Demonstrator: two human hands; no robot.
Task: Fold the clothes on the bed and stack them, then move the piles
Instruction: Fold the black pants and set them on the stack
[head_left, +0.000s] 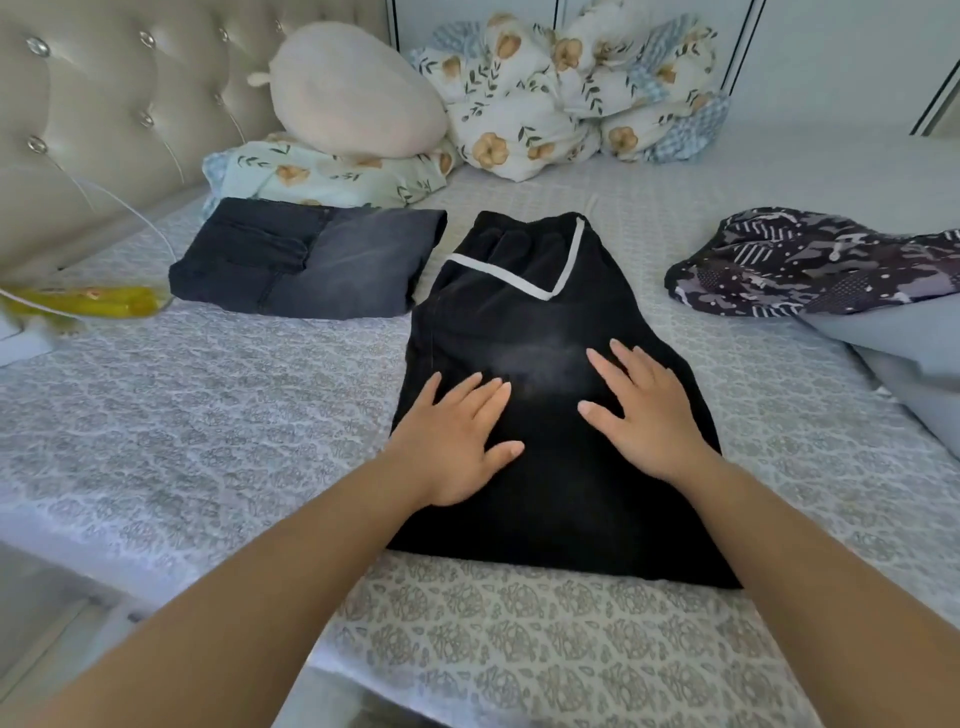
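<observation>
A black garment with a white stripe (540, 332) lies folded lengthwise in the middle of the bed (208, 415). My left hand (457, 441) rests flat on its left half, fingers spread. My right hand (644, 410) lies flat on its right half, fingers apart too. Neither hand grips the cloth. Folded dark grey jeans (306, 260) sit to the left, further back. A crumpled dark patterned garment (810, 260) lies at the right, on top of a pale grey-blue cloth (904, 353).
A floral duvet (571, 88) is bunched at the back beside a pale plush cushion (353, 88) on a floral pillow (322, 174). The tufted headboard (104, 119) runs along the left. A yellow object (88, 301) and a white cable (130, 208) lie at the left edge.
</observation>
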